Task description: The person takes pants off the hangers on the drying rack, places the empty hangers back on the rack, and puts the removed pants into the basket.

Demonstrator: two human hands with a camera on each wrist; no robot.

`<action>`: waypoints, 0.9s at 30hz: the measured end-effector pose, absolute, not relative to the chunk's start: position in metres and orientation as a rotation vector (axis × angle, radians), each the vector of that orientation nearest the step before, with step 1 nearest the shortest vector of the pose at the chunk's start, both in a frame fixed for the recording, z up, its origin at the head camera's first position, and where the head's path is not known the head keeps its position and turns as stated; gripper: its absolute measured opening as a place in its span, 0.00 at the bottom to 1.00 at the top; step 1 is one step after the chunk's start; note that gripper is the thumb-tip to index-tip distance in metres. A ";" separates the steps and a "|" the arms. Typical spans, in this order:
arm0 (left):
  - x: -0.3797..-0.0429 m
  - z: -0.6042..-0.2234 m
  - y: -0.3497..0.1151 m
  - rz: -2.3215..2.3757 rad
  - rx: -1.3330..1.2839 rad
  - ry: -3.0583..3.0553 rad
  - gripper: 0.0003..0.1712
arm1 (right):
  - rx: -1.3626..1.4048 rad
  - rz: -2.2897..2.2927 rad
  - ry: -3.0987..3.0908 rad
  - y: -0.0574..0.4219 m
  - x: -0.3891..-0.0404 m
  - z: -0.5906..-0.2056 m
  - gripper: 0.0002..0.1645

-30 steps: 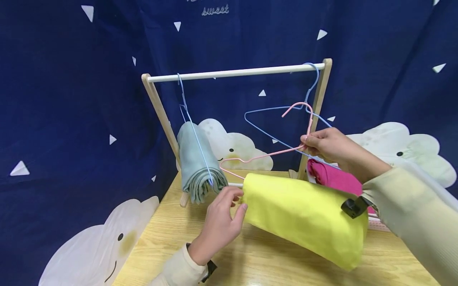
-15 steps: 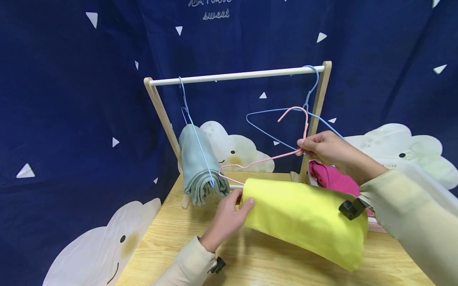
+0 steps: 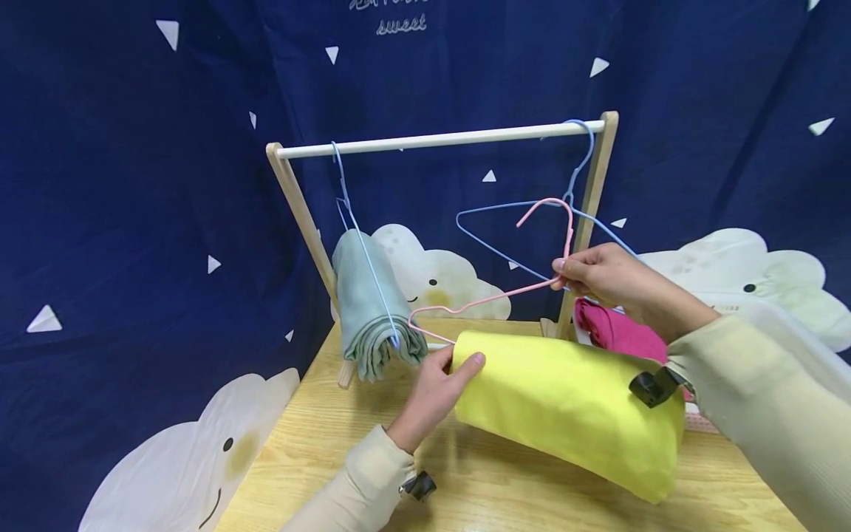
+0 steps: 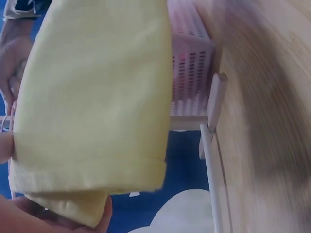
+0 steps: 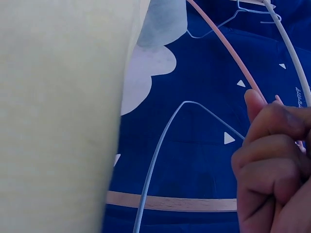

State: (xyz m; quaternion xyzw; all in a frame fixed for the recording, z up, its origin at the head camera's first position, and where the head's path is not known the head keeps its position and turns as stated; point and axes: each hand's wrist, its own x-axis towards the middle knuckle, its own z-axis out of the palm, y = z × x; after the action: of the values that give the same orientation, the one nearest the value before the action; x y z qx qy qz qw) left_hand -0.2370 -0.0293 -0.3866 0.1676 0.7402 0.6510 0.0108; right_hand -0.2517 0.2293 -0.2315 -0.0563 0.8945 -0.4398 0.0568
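Note:
A pink hanger [image 3: 569,227] is pinched at its neck by my right hand [image 3: 614,284], its hook pointing up and left. Over the hanger's lower part hangs a folded yellow cloth [image 3: 565,410], slanting down toward the right. My left hand [image 3: 432,395] grips the left edge of this cloth, thumb on the near side and fingers behind it. In the left wrist view the yellow cloth [image 4: 97,97] fills much of the picture and hides most of the hanger. The right wrist view has the curled fingers of the right hand [image 5: 272,165] at the pink hanger [image 5: 226,43].
Behind stands a wooden rack with a white bar [image 3: 439,140]. A blue hanger [image 3: 340,174] with a grey-green cloth [image 3: 368,277] hangs at its left; a bare blue hanger [image 3: 492,205] hangs right. A magenta cloth [image 3: 618,332] lies at right, near a pink basket [image 4: 192,73]. Below is a wooden table [image 3: 319,443].
My left hand has moved right and taken hold of the yellow cloth's left edge. The right hand, with the pink hanger, has shifted slightly left and down.

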 end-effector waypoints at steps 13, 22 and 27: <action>-0.246 -0.384 -0.030 2.049 0.387 2.045 0.23 | -0.174 -1.328 2.719 0.230 -0.255 -0.232 0.23; -0.253 -0.388 -0.033 1.941 0.365 1.967 0.23 | -0.179 -1.314 2.713 0.228 -0.257 -0.236 0.24; -0.248 -0.389 -0.030 1.968 0.337 1.986 0.23 | -0.169 -1.293 2.718 0.227 -0.258 -0.236 0.24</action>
State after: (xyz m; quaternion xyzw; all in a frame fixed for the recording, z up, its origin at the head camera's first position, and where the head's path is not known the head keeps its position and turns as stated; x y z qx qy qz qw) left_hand -0.2484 -0.0295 -0.3888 0.1182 0.6958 0.6897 0.1620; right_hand -0.2575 0.2270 -0.2356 -0.0559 0.8998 -0.4281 0.0632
